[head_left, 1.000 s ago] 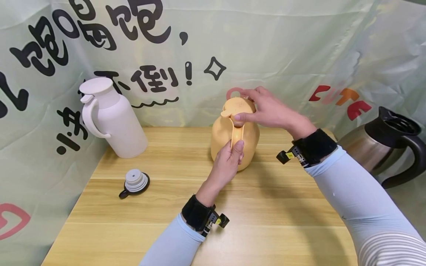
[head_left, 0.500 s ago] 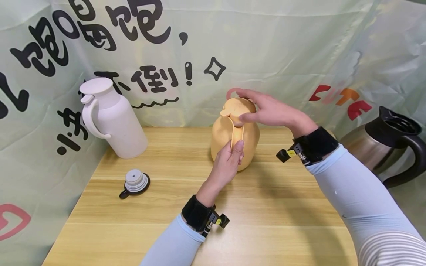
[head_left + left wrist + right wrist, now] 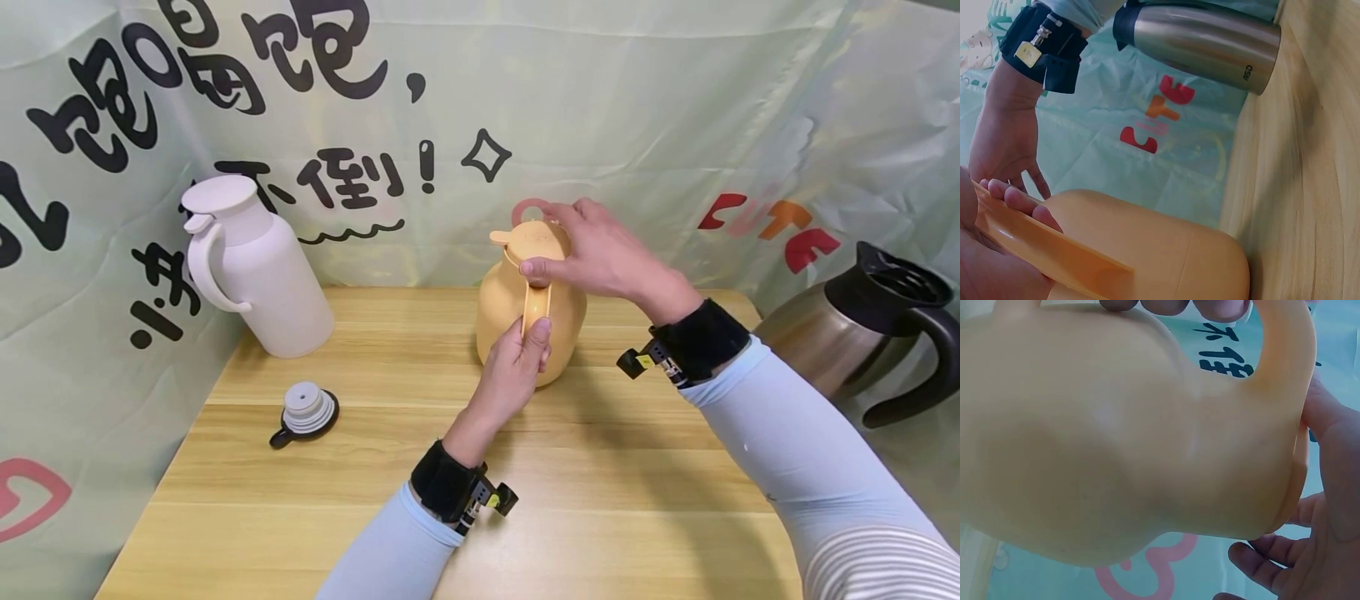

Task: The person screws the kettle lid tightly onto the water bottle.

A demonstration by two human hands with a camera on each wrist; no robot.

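A yellow-orange thermos jug [image 3: 495, 325] stands upright towards the back of the table, its handle facing me. My left hand [image 3: 512, 367] grips the handle [image 3: 536, 305] low down; the left wrist view shows the fingers curled around that handle [image 3: 1066, 250]. On top sits the matching round lid [image 3: 534, 242], whose small tab points left, off to one side of the handle. My right hand [image 3: 600, 257] holds the lid's rim from the right, thumb in front and fingers behind. In the right wrist view the jug's body [image 3: 1085, 425] fills most of the picture.
A white jug [image 3: 266, 275] stands at the back left. In front of it lies a grey stopper with a black base [image 3: 307, 412]. To the right is a steel jug [image 3: 817, 342] with a black top and handle. A printed cloth [image 3: 615, 100] hangs behind the wooden table [image 3: 300, 517].
The lid has turned, its tab swinging leftward away from the handle. My right hand loosened and shifted on the rim, then took hold again. My left hand stays on the handle.
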